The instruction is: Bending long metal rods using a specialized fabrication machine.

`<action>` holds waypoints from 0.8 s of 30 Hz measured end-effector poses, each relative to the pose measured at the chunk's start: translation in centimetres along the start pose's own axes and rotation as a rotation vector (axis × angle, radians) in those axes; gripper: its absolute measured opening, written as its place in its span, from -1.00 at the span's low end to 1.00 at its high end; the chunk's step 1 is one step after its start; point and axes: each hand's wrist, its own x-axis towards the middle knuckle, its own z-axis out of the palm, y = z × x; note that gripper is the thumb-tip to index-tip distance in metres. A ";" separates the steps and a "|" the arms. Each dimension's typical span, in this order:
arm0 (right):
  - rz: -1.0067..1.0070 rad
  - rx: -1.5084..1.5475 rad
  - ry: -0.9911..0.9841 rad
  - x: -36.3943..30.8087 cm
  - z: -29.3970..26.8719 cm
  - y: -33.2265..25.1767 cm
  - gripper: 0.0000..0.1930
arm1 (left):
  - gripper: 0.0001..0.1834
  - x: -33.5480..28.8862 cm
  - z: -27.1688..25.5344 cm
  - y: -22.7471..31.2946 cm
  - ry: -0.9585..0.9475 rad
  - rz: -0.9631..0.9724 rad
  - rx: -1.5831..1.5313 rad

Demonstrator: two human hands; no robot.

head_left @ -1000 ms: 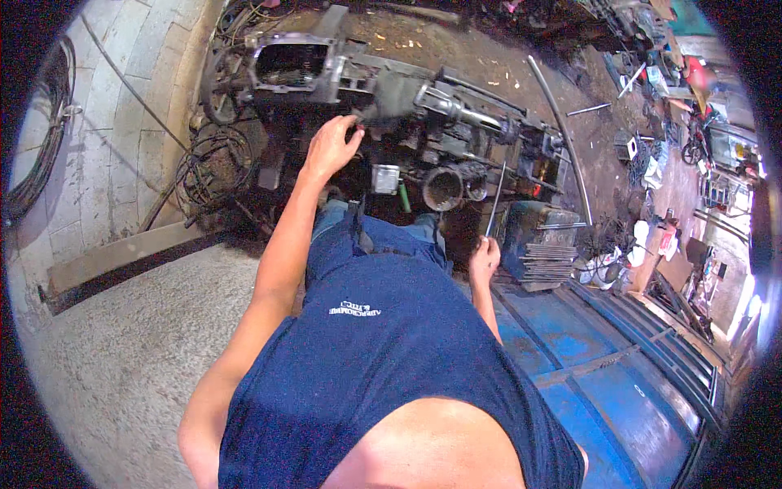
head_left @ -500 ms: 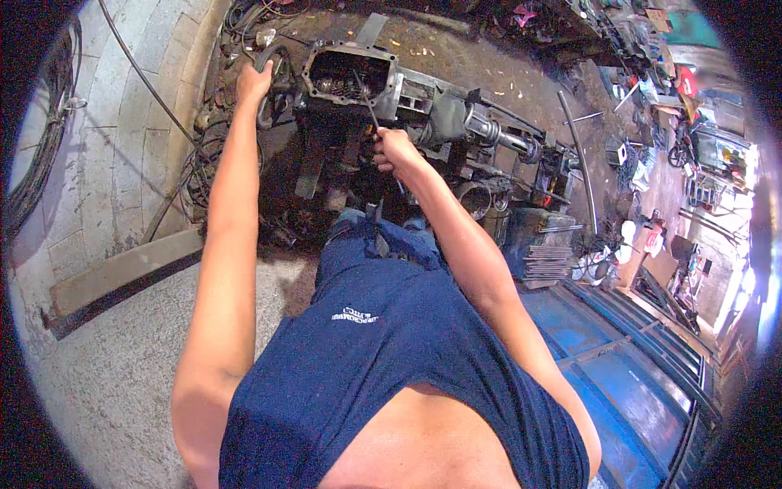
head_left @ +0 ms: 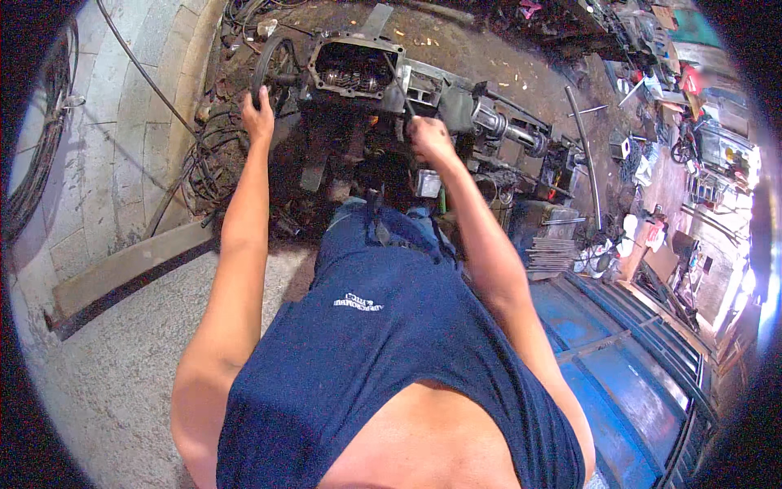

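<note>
A large dark wheel [head_left: 265, 67] stands at the left end of a greasy machine. My left hand [head_left: 258, 121] is at its lower rim, fingers closed against it. Beside the wheel, the machine's open gear housing [head_left: 316, 79] shows a bolt-holed flange, with gears [head_left: 356, 80] and a shaft inside. My right hand [head_left: 430, 139] is closed round a thin dark metal rod [head_left: 401, 84]. The rod slants up and left from my fist across the housing's right edge. Its lower end is hidden by my hand.
A block wall [head_left: 106, 155] with hanging cables runs along the left, a beam [head_left: 134, 269] at its foot. Coiled cable [head_left: 213, 159] lies beside the machine. To the right are a cylindrical shaft [head_left: 513, 130], a long pipe [head_left: 585, 159], stacked metal strips [head_left: 554, 257] and blue metal panels [head_left: 619, 399].
My right hand has moved right with the rod, whose upper part has swung from the housing's middle toward its right edge. My left hand has slid down to the wheel's lower rim.
</note>
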 end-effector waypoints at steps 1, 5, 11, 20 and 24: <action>-0.103 -0.200 0.065 -0.6 -2.6 0.5 -0.57 | -0.36 -1.1 0.1 2.1 -0.169 -0.081 -0.167; -0.236 -0.727 0.060 -2.7 -8.2 -4.1 -0.55 | -0.42 -0.8 -0.4 2.2 0.082 0.119 -0.156; -0.223 -1.101 -0.040 -1.0 -9.0 -13.4 -0.64 | -0.27 7.7 1.9 6.7 -0.424 -0.073 -0.012; -0.370 -1.305 -0.181 2.0 -9.4 -14.9 -0.62 | -0.30 7.6 3.6 6.7 -0.368 -0.086 0.097; -0.498 -1.367 -0.145 2.6 -9.8 -13.4 -0.68 | -0.34 6.6 2.5 7.1 -0.367 -0.093 0.049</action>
